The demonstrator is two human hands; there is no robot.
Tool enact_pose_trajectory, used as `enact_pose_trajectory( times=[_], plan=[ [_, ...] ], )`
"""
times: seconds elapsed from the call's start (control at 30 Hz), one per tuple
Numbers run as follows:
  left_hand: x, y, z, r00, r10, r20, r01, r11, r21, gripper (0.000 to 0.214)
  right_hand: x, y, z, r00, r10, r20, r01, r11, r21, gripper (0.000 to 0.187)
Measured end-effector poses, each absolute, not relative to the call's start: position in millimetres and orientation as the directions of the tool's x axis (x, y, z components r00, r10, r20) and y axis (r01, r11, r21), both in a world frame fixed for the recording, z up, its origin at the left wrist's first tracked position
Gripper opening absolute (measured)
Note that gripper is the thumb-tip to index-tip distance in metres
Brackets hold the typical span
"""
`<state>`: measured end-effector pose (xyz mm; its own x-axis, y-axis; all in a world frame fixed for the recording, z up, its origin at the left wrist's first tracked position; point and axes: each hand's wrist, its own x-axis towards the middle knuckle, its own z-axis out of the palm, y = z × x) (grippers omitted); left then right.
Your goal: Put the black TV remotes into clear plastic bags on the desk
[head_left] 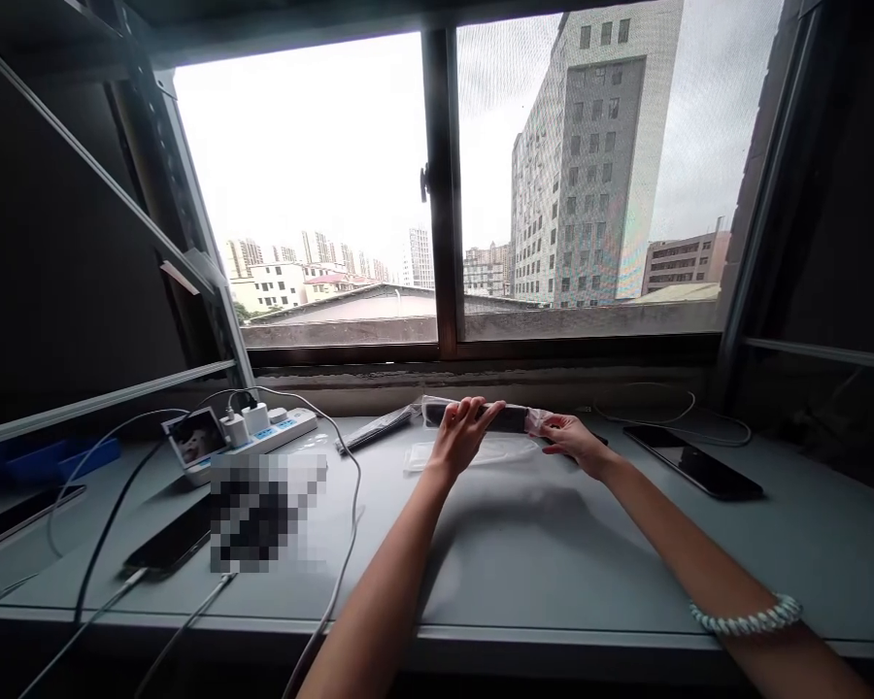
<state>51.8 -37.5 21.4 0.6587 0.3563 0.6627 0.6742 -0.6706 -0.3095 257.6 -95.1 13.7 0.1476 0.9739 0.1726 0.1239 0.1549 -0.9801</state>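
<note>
Both my arms reach far across a grey table (524, 553) toward the window. My left hand (462, 432) and my right hand (572, 437) hold a dark phone in a clear plastic sleeve (506, 418) by its two ends, edge-on, just above the table. The left fingers curl over its left end. The right fingers pinch the sleeve at its right end. A clear flat plastic sheet (495, 453) lies under the hands. A spiral band sits on my right wrist (743, 618).
A dark phone (691, 461) lies at the right, another flat device (375, 428) left of the hands. A white power strip (262, 435) with chargers and cables, a phone (167, 546) and a blurred patch sit at the left. Metal shelving stands at the far left; a window is behind.
</note>
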Motion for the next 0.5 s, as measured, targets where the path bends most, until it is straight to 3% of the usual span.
enact_pose_trajectory(
  times=[0.2, 0.33, 0.5],
  plan=[
    [45, -36, 25, 0.632, 0.366, 0.683, 0.693, -0.661, -0.288, 0.050, 268, -95, 16, 0.201, 0.966, 0.161, 0.102, 0.143, -0.984, 0.041],
    [42, -33, 22, 0.598, 0.451, 0.663, 0.729, -0.649, -0.217, 0.052, 277, -91, 13, 0.297, 0.942, 0.157, 0.076, 0.141, -0.987, 0.034],
    [43, -30, 19, 0.615, 0.531, 0.583, 0.724, -0.674, -0.151, 0.052, 280, -89, 11, 0.394, 0.918, 0.050, -0.007, 0.057, -0.998, 0.033]
  ],
)
